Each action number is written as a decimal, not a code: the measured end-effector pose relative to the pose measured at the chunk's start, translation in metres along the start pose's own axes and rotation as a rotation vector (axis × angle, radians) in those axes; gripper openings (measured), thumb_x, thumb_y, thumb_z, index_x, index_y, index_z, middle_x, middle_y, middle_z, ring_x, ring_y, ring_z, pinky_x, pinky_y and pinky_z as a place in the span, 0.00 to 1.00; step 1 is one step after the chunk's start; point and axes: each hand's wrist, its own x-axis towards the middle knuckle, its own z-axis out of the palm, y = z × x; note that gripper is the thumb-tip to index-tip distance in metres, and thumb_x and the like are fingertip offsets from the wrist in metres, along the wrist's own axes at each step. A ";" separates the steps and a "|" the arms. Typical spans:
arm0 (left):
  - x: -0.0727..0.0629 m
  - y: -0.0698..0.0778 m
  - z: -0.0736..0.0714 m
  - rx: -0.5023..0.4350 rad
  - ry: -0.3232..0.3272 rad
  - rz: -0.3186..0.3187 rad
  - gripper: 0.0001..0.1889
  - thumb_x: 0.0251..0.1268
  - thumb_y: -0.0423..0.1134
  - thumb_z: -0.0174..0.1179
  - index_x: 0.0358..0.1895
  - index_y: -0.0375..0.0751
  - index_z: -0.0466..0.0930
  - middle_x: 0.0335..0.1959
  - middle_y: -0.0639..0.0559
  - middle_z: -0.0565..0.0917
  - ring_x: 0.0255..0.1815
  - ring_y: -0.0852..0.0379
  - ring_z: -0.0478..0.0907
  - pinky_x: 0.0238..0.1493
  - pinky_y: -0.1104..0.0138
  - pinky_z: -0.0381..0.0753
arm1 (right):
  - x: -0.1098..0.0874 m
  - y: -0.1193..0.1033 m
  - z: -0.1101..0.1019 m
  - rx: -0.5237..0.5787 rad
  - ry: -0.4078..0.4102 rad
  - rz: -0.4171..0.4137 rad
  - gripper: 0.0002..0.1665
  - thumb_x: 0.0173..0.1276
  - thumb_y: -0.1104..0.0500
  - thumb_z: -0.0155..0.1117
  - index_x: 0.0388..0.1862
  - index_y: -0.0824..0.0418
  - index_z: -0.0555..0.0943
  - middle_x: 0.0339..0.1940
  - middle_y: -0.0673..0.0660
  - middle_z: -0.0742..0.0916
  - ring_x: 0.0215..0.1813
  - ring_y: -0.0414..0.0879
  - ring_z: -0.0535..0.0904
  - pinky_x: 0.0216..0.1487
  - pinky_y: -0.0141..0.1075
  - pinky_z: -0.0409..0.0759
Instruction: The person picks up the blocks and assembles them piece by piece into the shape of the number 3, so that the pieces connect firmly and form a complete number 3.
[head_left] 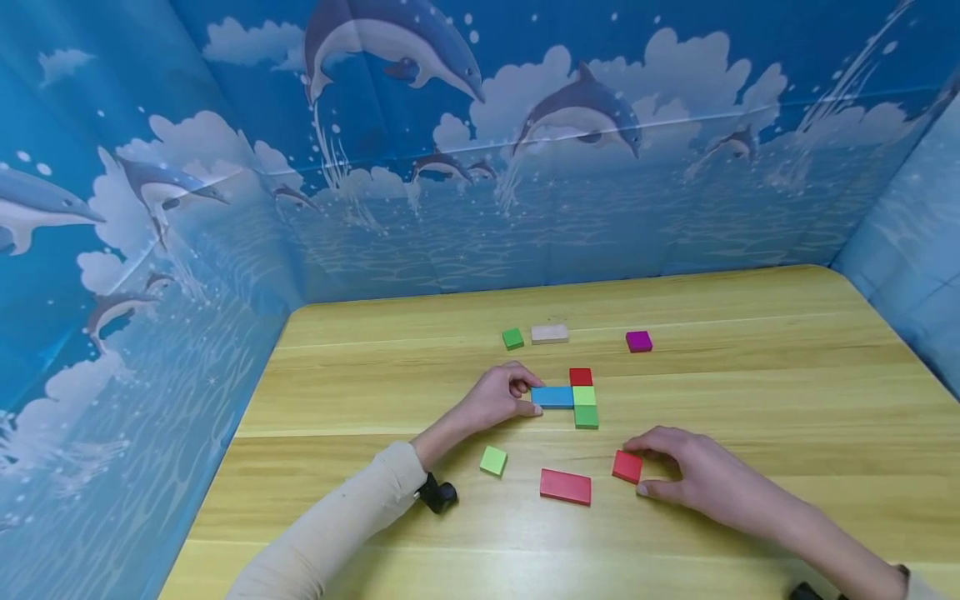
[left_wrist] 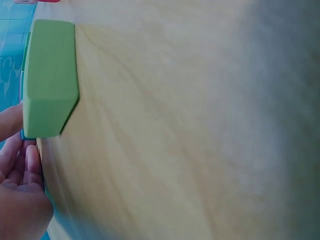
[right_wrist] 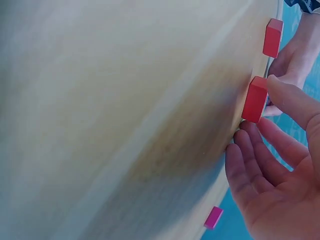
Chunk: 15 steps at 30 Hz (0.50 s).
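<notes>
"Left hand [head_left: 498,396] pinches the flat blue rectangular block [head_left: 552,397], just below centre frame!"

"Right hand [head_left: 686,473], lower right, narrow: finger and thumb around the flat red square block [head_left: 627,467]. Best kept level, lightly squeezed, I'd say."

"Room?"

"Bare counter [head_left: 787,375] between it and the green square block [head_left: 586,417] above; far edge's well beyond."

Your head camera faces forward and down; wrist cameras [head_left: 438,496] skim the worktop [head_left: 360,350] close, right and head views sharing the red block [head_left: 627,467] by your right hand [head_left: 697,475].
</notes>
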 end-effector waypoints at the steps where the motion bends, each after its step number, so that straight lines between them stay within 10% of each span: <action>1: 0.000 0.000 0.000 0.000 0.000 0.000 0.16 0.54 0.33 0.74 0.47 0.41 0.85 0.36 0.53 0.76 0.36 0.59 0.70 0.38 0.71 0.71 | 0.000 0.000 0.001 -0.002 0.003 0.000 0.29 0.57 0.41 0.74 0.56 0.48 0.81 0.52 0.44 0.83 0.54 0.46 0.78 0.55 0.48 0.77; 15: 0.000 -0.001 0.001 -0.017 0.006 0.010 0.16 0.53 0.33 0.74 0.46 0.41 0.85 0.35 0.53 0.76 0.35 0.58 0.70 0.38 0.71 0.71 | 0.003 0.003 0.003 -0.028 0.042 -0.046 0.23 0.59 0.48 0.75 0.53 0.49 0.83 0.45 0.39 0.82 0.44 0.37 0.76 0.47 0.37 0.79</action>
